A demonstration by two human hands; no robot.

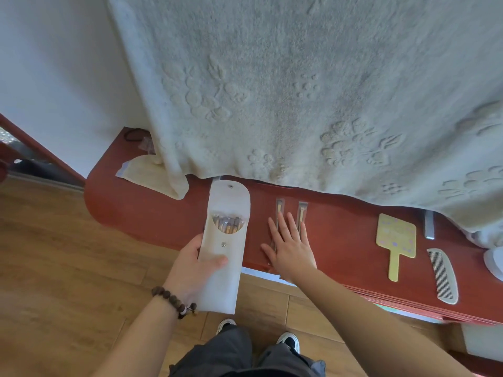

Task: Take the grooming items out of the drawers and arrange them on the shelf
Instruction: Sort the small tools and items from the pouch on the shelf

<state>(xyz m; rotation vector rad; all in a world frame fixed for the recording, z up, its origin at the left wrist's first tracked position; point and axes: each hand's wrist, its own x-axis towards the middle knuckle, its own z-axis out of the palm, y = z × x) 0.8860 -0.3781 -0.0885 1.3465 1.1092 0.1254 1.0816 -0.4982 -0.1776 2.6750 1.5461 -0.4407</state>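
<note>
My left hand grips a long white pouch with its flap open, and several wooden-handled brushes show in its mouth. The pouch hangs over the front edge of the red-brown shelf. My right hand lies flat with fingers spread on two thin packaged sticks on the shelf. Farther right on the shelf lie a yellow hand mirror, a pale comb and a slim grey comb.
A large cream embossed towel hangs over the back of the shelf. A cream cloth pouch and a dark hair tie lie at the shelf's left end. A white object sits at the right edge. Wooden floor lies below.
</note>
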